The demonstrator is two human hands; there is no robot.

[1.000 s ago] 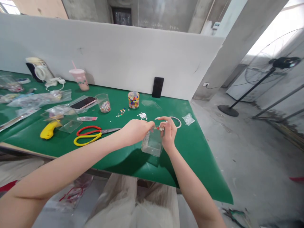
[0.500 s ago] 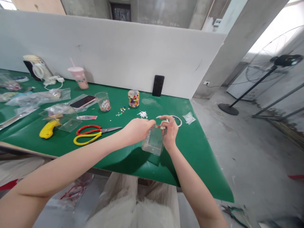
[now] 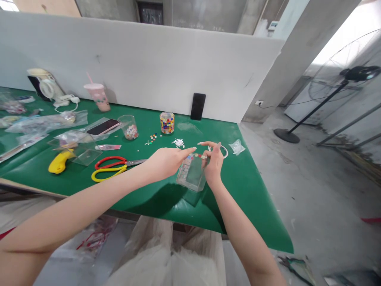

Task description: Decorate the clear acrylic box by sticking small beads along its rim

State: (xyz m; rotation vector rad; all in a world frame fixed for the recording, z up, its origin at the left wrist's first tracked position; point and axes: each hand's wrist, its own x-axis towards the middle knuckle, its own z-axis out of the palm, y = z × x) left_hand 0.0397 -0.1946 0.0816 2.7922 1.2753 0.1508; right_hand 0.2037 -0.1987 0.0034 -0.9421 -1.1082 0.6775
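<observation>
A clear plastic box (image 3: 192, 182) is held tilted over the green table. Small tiles line its upper edge and cover its left side. My right hand (image 3: 214, 163) grips it by the right edge, thumb at the rim and index finger arched above. At its upper left is my left hand (image 3: 168, 162), its index finger stretched out toward the rim; the other fingers are mostly hidden, and I see nothing held there. Just beyond the hands lies a pile of white tiles (image 3: 178, 142). A white ring (image 3: 225, 152) shows partly behind my right hand.
Scissors (image 3: 110, 169) and a yellow-handled tool (image 3: 61, 161) lie left. Behind are a tiled cup (image 3: 167, 123), a clear cup of tiles (image 3: 131, 131), a pink drink cup (image 3: 98, 97) and a phone (image 3: 198, 106) against the partition. A small bag (image 3: 237, 147) lies right.
My left hand has drawn slightly left and its index finger has straightened from a pinch at the rim. More of the box's tiled left side now shows. My right hand keeps its hold.
</observation>
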